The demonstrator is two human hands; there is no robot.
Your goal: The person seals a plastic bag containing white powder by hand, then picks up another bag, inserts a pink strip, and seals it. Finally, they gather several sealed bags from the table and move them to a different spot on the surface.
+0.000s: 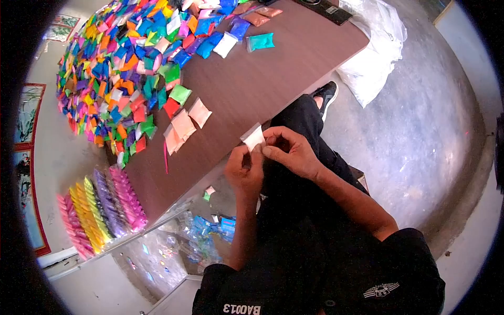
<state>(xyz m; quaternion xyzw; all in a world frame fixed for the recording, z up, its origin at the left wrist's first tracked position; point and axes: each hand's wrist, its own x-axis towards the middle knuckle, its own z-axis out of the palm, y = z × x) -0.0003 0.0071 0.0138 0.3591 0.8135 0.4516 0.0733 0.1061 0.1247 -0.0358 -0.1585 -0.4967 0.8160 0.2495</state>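
A small white packet (253,136) is pinched in front of me, just off the table's near edge. My left hand (244,167) grips its lower end between thumb and finger. My right hand (292,150) closes on its right side, thumb and forefinger pressed together. On the table nearby lie several pale peach packets (181,128), some overlapping. A red packet (170,107) and a green packet (180,94) sit just beyond them.
A large heap of colourful packets (123,68) covers the brown table's (231,86) left side. Twisted strips of packets (102,210) lie at its near left corner. A white plastic bag (374,58) stands past the right edge. Clear and blue wrapping (207,231) litters the floor.
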